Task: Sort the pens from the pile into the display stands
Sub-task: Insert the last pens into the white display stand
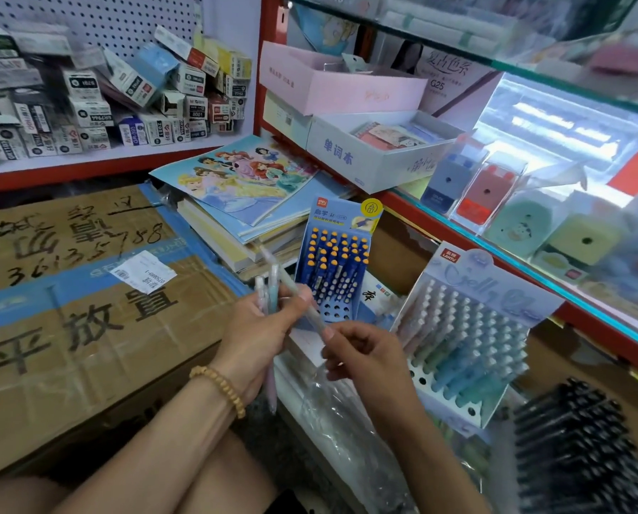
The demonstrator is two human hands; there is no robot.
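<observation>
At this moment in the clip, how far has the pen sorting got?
Well underway. The pastel display stand is mostly filled, with open holes along its lower-left edge; the blue stand of orange-capped pens has empty holes at the bottom. In hand: the left hand grips a bunch of pastel pens, while the right hand pinches one pale pen. Those remain to be placed; no pile is clearly visible.
</observation>
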